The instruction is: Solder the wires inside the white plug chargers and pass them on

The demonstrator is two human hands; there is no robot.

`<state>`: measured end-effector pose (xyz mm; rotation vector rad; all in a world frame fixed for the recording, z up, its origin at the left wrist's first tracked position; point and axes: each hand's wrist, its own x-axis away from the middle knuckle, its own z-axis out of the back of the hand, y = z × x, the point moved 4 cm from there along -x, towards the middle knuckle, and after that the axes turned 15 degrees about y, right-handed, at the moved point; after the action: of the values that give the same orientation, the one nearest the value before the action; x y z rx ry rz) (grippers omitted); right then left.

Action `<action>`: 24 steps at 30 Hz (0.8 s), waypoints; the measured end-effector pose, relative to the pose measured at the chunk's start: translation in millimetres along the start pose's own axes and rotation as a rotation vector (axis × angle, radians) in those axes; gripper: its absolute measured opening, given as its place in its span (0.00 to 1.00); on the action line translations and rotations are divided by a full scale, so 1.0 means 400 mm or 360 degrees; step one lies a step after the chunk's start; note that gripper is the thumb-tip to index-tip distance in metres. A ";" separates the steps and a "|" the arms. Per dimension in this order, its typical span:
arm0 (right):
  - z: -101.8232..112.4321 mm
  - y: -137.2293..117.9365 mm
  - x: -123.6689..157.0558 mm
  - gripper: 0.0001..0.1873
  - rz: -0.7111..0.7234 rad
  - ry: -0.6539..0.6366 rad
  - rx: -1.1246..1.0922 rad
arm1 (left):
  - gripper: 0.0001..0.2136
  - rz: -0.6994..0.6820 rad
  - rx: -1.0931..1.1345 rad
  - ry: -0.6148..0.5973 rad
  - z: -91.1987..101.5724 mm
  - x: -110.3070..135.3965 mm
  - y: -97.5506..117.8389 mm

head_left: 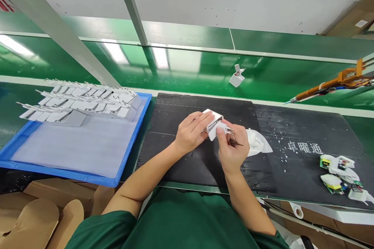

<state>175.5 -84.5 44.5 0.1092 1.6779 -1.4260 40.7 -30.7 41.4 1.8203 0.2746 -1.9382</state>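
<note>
My left hand [191, 132] is closed around a white charger housing [212, 121], held just above the black mat [181, 113]. My right hand [232, 146] pinches the white plug part with metal prongs [222, 128] against that housing and also grips a thin dark tool [235, 143]. A white cloth [257, 142] lies on the mat right behind my right hand.
A blue tray [128, 140] at the left holds rows of white charger housings [82, 101]. Several circuit boards and white shells [340, 175] lie at the mat's right end. One white charger [237, 76] stands on the green conveyor. An orange soldering iron [330, 85] hangs at right. Cardboard boxes [43, 214] sit lower left.
</note>
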 end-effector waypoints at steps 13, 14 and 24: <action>-0.025 0.010 0.001 0.10 -0.0175 0.0050 -0.0040 | 0.15 0.0052 0.0005 0.0056 0.003 -0.012 0.007; -0.026 0.011 0.000 0.10 -0.0201 0.0053 -0.0063 | 0.16 0.0058 0.0011 0.0056 0.003 -0.010 0.008; -0.019 0.015 0.012 0.08 -0.0207 0.0115 -0.0191 | 0.19 0.0125 0.0105 0.0017 0.002 0.004 0.007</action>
<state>171.8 -78.5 36.4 -0.0163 1.8549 -1.4270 41.3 -33.7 40.5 1.8551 0.1422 -1.9050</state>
